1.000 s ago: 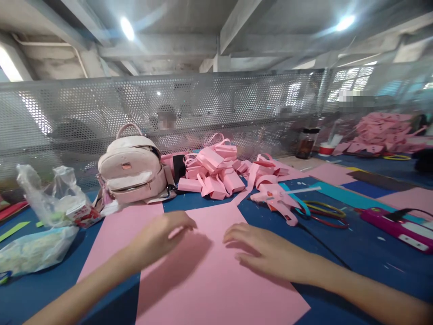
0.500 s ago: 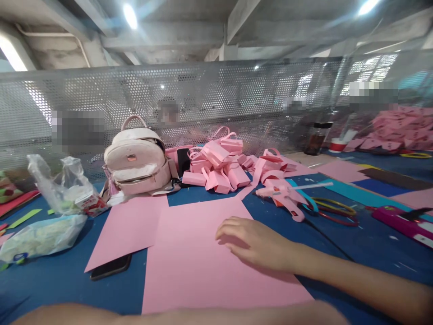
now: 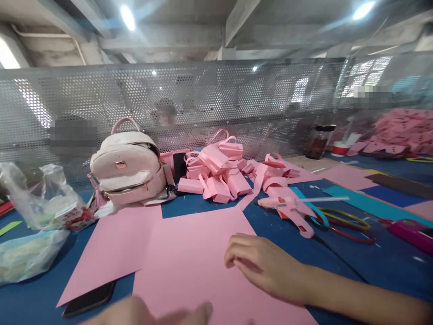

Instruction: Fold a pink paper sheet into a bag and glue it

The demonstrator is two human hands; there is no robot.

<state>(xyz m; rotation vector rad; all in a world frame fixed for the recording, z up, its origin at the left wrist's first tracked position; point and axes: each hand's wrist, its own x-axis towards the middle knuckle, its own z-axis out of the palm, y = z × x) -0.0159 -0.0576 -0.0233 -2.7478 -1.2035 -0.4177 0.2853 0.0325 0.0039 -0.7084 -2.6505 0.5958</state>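
The large pink sheet (image 3: 189, 257) lies flat on the blue worktop (image 3: 389, 280), extending toward its near edge. The right hand (image 3: 262, 266) is positioned over the sheet's right side; its fingers are loosely bent, partly open and grip nothing. The left hand (image 3: 135, 313) is blurred at the sheet's near end; its finger opening and hold cannot be determined. A glue gun (image 3: 289, 208) lies beyond the sheet's far right corner.

1. I count two: my left grip (image 3: 125, 312), my right grip (image 3: 265, 266).
2. Two pink sheets (image 3: 194, 253) before me.
3. One glue gun (image 3: 288, 207).
4. One backpack (image 3: 130, 158).
5. One lidded jar (image 3: 318, 143).
6. One red-and-white cup (image 3: 339, 149).
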